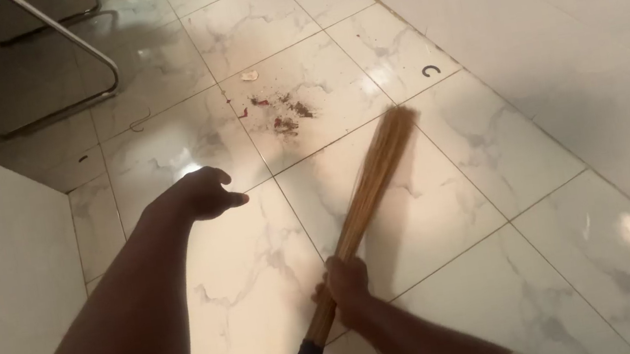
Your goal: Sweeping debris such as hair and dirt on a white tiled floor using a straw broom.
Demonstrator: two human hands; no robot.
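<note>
On the glossy marble-tile floor (451,207), the right hand (346,283) has its grip wrapped tight round a straw broom (370,186), bristle tips resting short of the dirt pile (281,112). Left hand (206,192) hangs loosely spread, holding nothing. Short, low strokes would keep the crumbs gathered.

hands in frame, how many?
2. Left hand hangs free over the tiled floor, left of centre. Right hand grips the straw broom, lower centre. None seem hidden.

my right hand (346,281) grips the broom (370,186), my left hand (204,192) to its left. the debris pile (285,111) lies ahead on the floor (509,273), a chair frame (67,47) beyond it to the left.
</note>
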